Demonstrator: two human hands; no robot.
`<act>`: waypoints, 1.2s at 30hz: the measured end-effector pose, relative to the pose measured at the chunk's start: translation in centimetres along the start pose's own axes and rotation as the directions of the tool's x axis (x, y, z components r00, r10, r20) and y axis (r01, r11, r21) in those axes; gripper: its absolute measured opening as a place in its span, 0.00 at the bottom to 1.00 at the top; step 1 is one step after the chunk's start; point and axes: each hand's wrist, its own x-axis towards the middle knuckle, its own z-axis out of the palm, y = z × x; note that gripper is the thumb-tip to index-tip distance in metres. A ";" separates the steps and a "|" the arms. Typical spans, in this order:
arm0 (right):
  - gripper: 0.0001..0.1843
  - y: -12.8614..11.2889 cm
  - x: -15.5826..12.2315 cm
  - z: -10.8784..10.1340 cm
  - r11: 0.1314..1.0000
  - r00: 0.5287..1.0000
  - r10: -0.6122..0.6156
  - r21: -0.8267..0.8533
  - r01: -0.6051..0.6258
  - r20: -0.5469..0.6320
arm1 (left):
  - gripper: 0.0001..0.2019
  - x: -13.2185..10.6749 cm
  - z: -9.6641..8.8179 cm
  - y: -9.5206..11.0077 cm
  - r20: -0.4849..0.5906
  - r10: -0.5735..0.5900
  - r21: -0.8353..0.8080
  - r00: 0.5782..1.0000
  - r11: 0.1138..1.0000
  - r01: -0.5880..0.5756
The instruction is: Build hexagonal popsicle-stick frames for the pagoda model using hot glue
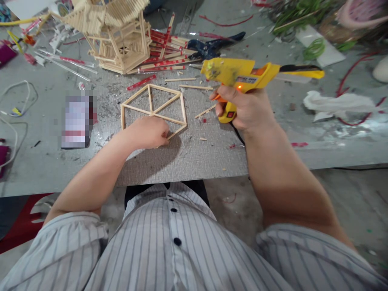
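A hexagonal frame of thin wooden sticks (168, 118), with spokes meeting in the middle, lies flat on the table. My left hand (145, 132) rests over its near side, fingers curled down and closed at the near edge; the fingertips and that part of the frame are partly hidden. Gripped in my right hand (256, 107) is a yellow hot glue gun (230, 70), held above the table to the right of the frame. Its nozzle points left and an orange light glows on its body. Loose stick pieces (196, 87) lie between frame and gun.
Behind the frame stands a stick-built pavilion model (121, 44), beside a pile of red-wrapped sticks (166, 60) and dark blue pliers (206, 48). A blurred phone (75, 121) lies left. Crumpled white tissue (336, 103) and greenery (300, 16) are on the right.
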 end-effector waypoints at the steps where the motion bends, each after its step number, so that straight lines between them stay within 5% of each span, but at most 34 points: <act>1: 0.17 0.0 0.0 0.0 1.000 1.000 -0.001 -0.002 0.001 -0.002 | 0.15 0.0 0.0 0.0 -0.001 0.000 0.003 1.000 1.000 0.000; 36: 0.18 -0.1 -0.2 -0.1 0.999 0.999 0.043 -0.012 -0.043 -0.004 | 0.12 0.3 0.3 -0.1 -0.030 -0.014 -0.068 0.999 0.998 0.011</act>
